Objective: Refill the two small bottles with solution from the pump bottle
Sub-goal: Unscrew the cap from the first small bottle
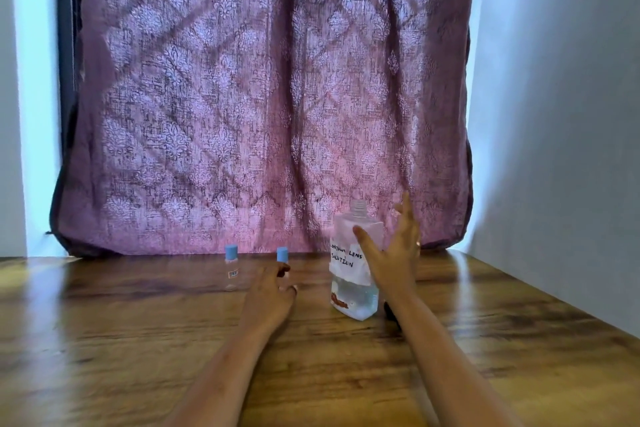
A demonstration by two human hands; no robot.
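On the wooden desk (485, 340), seen from the head camera, we see both bare forearms reaching forward toward the bottles.

Our right hand (394, 253) has its grip spread wide: the thumb lies across the front of the large solution bottle (353, 274), on or just over its white handwritten label, while the fingers fan upward and outward past the bottle's right side. Whether the palm presses the bottle we cannot tell. The wrist is bent back and the forearm runs diagonally from the lower right. This bottle stands a little tilted, its threaded neck bare with no pump on it, and clear liquid fills only its lower part. A small dark thing (389, 312) lies on the desk just behind the forearm, too hidden to name.

Our left hand (273, 291) has its grip loosely curled, back of the hand upward, fingertips at the body of the right-hand small bottle (282, 255), whose blue cap shows above them. We cannot tell whether the fingers truly pinch it.

Further left, apart from both hands, the other small bottle (231, 269) stands upright, capped in blue and looking nearly empty.

Behind everything hangs a patterned purple curtain (259, 97).
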